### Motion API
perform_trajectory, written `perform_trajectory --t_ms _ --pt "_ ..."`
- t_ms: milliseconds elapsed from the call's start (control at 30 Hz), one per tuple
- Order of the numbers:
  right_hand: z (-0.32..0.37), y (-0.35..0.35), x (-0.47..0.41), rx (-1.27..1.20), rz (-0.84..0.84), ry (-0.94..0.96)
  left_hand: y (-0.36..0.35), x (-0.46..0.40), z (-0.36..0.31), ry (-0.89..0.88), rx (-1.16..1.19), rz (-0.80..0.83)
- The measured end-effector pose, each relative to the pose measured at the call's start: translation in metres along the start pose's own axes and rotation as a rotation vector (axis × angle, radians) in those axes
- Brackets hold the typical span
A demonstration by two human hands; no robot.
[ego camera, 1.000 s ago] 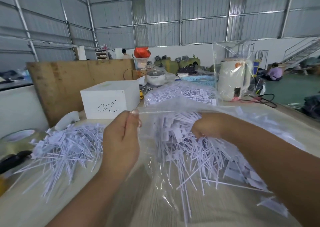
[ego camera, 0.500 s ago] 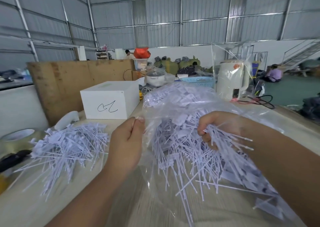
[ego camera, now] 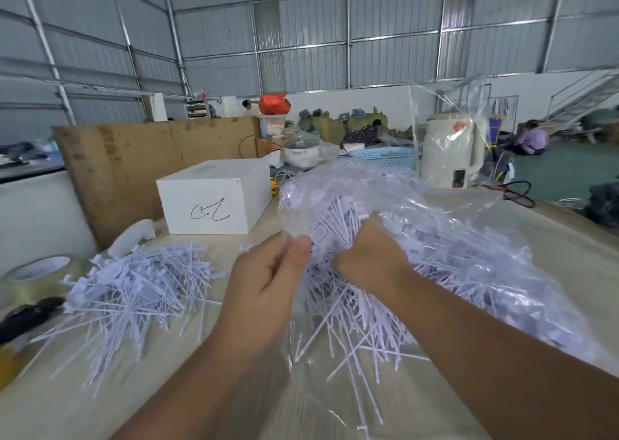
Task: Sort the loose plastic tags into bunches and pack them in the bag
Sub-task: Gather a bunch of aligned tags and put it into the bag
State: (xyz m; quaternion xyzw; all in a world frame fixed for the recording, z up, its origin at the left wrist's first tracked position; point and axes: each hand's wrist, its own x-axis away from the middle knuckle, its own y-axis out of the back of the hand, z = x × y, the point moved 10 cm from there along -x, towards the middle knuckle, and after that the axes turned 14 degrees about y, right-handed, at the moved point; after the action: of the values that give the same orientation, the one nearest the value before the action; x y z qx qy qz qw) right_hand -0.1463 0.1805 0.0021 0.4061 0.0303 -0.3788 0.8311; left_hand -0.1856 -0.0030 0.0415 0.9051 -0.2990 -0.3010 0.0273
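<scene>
since the earlier frame the right hand has pushed deeper into the bag, fingers clamped on tags; the left hand pinches the bag's mouth. much is packed — a loose pile waits on the surface, lower left.

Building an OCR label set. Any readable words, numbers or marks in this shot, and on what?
White rectangular cardboard box: a black handwritten scribble on its front, no clear letters.
Cream cylindrical appliance: an orange sticker, too blurred to read.
White plastic tags and clear plastic bag: no print legible.
</scene>
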Motion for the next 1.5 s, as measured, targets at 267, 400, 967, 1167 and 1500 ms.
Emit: perform_trajectory --t_ms 267,400,967,1167,1500 --pt "-0.014 -0.010 0.014 0.083 0.095 -0.028 -0.051 0.007 0.063 0.254 -0.616 0.422" --pt "-0.015 -0.013 0.020 0.048 0.141 -0.042 -0.060 0.010 0.073 0.272 -0.721 0.416" --pt "0.003 -0.020 0.042 -0.110 0.366 -0.003 0.012 -0.021 0.079 0.356 -0.329 -0.163" --pt "0.011 -0.016 0.041 -0.036 0.348 0.008 -0.008 -0.022 0.090 0.317 -0.621 -0.048" --pt "0.009 0.016 0.018 -0.288 -0.034 0.004 -0.036 -0.011 0.091 0.292 -0.792 0.265"
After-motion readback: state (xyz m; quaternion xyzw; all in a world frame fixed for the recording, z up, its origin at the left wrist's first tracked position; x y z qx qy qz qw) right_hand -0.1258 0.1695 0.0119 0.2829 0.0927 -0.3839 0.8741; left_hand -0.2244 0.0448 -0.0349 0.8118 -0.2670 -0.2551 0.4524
